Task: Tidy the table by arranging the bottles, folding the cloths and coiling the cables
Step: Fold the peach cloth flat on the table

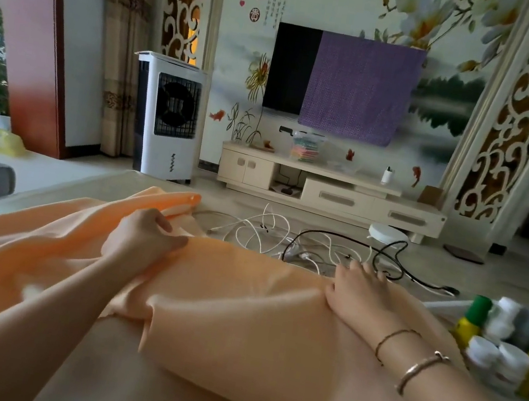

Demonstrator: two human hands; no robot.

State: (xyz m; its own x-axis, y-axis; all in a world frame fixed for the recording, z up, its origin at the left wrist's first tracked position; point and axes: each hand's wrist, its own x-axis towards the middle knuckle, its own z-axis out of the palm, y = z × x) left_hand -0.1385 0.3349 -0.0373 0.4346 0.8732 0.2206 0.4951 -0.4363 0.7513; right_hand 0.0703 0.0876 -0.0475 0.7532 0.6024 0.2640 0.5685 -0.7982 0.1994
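**Both hands down, forearms reaching forward**

The left hand [142, 240] lies palm down, fingers bent, thumb stretched toward the right. The right hand [362, 295] lies flat, fingers straight and spread forward; its wrist wears two bracelets. Both bare forearms run in from the lower edge.

We saw dim, soft daylight from the left, no harsh shadows, wide-angle bending at the edges, slight overall blur.
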